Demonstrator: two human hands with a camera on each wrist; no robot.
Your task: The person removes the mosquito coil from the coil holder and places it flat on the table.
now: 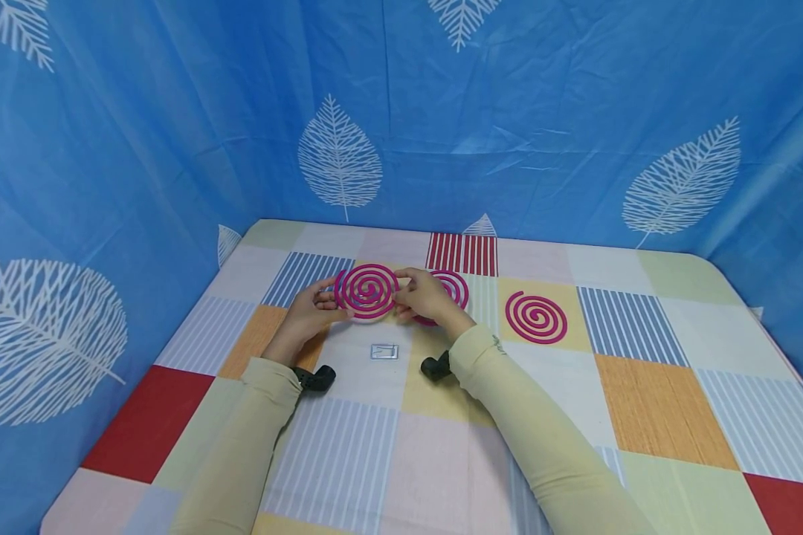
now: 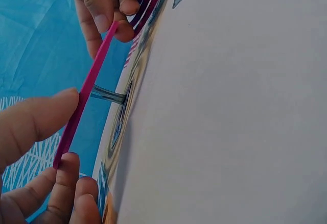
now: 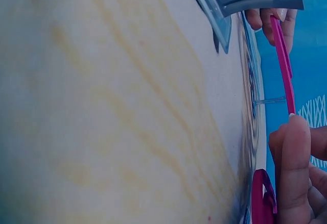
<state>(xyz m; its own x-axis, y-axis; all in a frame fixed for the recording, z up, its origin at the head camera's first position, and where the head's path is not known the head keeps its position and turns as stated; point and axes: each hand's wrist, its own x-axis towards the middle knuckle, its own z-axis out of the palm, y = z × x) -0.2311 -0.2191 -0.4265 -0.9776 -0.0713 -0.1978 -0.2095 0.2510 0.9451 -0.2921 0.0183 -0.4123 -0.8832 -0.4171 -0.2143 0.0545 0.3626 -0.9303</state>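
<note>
coil (image 1: 369, 289) is pinched at opposite edges by your left hand (image 1: 308, 308) and your right hand (image 1: 430, 294), fingers (image 2: 65, 178) nearly closed on it, above the table (image 1: 562, 386).

Stand (image 1: 384, 351) lies left of rightmost coil (image 1: 536, 317) (on table (image 1: 368, 453)).

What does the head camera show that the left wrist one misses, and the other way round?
Only head: the lone coil at right and both sleeves. Only left wrist: a second metal stand beyond the held coil. Both: that coil, the left hand and right hand holding it, part of another coil, a nearer stand, the curtain.
</note>
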